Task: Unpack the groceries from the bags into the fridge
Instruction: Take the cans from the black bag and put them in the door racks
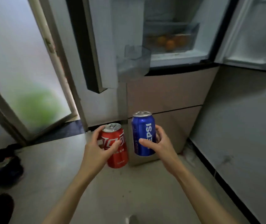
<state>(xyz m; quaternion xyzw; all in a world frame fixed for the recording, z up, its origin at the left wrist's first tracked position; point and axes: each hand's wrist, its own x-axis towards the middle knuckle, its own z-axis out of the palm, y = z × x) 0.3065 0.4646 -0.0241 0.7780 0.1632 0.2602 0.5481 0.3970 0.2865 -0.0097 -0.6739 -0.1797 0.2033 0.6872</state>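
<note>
Your left hand (99, 147) holds a red can (117, 146), and your right hand (159, 143) holds a blue can (143, 133). Both cans are up in the air in front of the open fridge (174, 59). You look ready to put them away. Next, lift them into a door shelf (134, 62) standing up.

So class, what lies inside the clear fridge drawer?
Orange fruits show through the drawer front. Blur hides their count, and anything behind them is covered.
</note>
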